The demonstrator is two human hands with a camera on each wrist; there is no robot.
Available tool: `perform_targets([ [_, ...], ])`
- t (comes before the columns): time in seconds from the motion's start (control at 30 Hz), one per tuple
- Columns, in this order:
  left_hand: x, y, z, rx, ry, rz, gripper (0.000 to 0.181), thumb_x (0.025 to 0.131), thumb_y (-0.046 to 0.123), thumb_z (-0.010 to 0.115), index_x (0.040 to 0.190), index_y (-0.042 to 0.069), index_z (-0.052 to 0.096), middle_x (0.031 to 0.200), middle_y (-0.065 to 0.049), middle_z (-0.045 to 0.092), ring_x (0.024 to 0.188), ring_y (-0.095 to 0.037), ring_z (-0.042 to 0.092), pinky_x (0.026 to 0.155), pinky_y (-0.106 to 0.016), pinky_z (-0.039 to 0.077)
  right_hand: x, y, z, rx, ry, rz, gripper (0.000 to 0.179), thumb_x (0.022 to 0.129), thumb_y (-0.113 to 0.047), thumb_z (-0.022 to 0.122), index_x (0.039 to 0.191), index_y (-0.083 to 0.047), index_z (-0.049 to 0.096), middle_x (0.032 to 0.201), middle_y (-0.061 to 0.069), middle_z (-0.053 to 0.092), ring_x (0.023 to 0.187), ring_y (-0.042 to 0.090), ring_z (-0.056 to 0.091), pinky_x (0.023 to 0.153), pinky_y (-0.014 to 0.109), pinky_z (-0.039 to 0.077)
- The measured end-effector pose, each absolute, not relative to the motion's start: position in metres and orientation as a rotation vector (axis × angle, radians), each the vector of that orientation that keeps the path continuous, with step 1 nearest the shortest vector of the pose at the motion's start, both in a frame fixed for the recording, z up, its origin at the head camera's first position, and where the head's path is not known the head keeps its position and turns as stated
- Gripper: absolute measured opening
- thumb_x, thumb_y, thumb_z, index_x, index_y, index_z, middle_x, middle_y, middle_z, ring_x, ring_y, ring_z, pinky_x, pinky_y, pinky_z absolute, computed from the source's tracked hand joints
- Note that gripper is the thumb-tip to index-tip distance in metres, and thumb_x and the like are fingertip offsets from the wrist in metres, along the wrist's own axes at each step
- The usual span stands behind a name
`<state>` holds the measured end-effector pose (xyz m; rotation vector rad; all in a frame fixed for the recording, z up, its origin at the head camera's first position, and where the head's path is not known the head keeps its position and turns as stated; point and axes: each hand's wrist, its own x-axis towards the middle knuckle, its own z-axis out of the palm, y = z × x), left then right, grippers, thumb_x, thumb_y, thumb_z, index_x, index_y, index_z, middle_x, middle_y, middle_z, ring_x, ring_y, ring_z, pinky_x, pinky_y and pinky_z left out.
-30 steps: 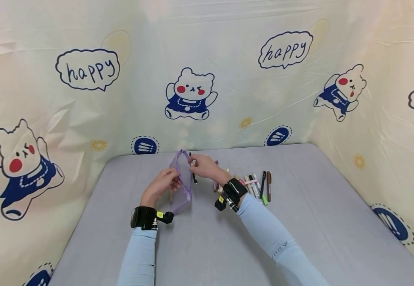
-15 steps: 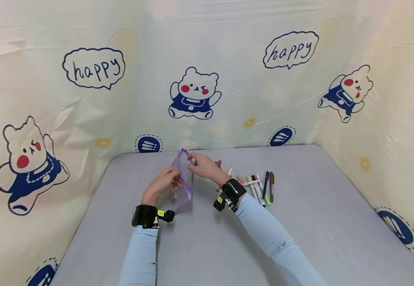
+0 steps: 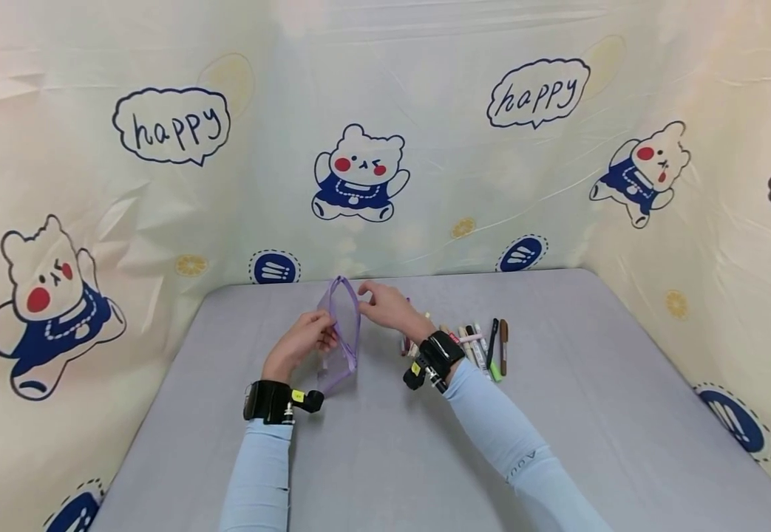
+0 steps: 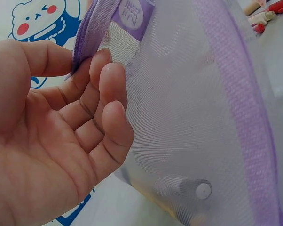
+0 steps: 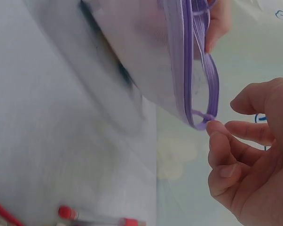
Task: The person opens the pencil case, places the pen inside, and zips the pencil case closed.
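A purple-edged mesh zipper pouch (image 3: 337, 347) stands on the table, its zipped mouth spread apart. My left hand (image 3: 301, 341) pinches the zipper edge between thumb and index finger, the other fingers loosely bent, as the left wrist view shows. Through the mesh, the round end of a pen (image 4: 203, 190) shows low in the pouch; a dark pen shape (image 5: 106, 42) also shows blurred through it in the right wrist view. My right hand (image 5: 254, 155) holds nothing; its fingers are loosely bent, with fingertips at or very near the end of the zipper opening.
Several pens and markers (image 3: 481, 347) lie right of the pouch, partly behind my right wrist, some of them bundled by a pink band. A pen with red ends (image 5: 99, 219) lies at the bottom of the right wrist view. A patterned curtain (image 3: 425, 185) borders the grey table (image 3: 385, 458).
One second ago my right hand held a black pen at the pouch's mouth. Now that pen is out of the fingers, and the hand has shifted slightly right. My left hand keeps its pinch.
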<state>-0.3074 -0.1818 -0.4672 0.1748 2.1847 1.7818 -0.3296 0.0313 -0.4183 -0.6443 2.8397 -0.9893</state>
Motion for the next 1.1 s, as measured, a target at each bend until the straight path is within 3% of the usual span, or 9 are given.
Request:
perform_targets([
  [0.33,-0.305,-0.18,-0.467,0.191,2.197,1.776,0.028,0.104,0.023,0.043,0.094,0.001,0.055,0.082,-0.005,0.06,0.072,-0.018,0.058,0.065,-0.03,0.05,-0.337,0.053,-0.435,-0.586,2.898,-0.858,0.036,0.095,-0.023,0.053,0.127,-0.006,0.056,0.097,0.008,0.068,0.077,0.016,0.06,0.062,0.026,0.046],
  [0.7,-0.305,-0.182,-0.467,0.189,2.17,1.767,0.032,0.105,0.023,0.039,0.102,-0.006,0.054,0.085,-0.006,0.06,0.075,-0.02,0.057,0.067,-0.032,0.05,-0.34,0.065,-0.457,-0.462,2.955,-0.564,0.033,0.096,-0.023,0.054,0.125,-0.007,0.057,0.101,0.007,0.069,0.073,0.015,0.057,0.06,0.027,0.043],
  [0.93,-0.306,-0.182,-0.469,0.181,2.184,1.778,0.028,0.104,0.024,0.042,0.095,0.001,0.055,0.083,-0.006,0.06,0.072,-0.018,0.058,0.065,-0.029,0.05,-0.343,0.067,-0.466,-0.478,2.959,-0.453,0.024,0.095,-0.021,0.053,0.114,-0.008,0.06,0.085,0.003,0.064,0.067,0.015,0.055,0.056,0.026,0.041],
  [1.1,-0.305,-0.181,-0.468,0.188,2.191,1.777,0.026,0.103,0.023,0.042,0.093,0.003,0.054,0.083,-0.005,0.06,0.072,-0.018,0.058,0.065,-0.028,0.05,-0.345,0.067,-0.472,-0.48,2.935,-0.398,0.016,0.095,-0.022,0.056,0.105,-0.009,0.059,0.084,0.002,0.061,0.068,0.015,0.055,0.056,0.028,0.042],
])
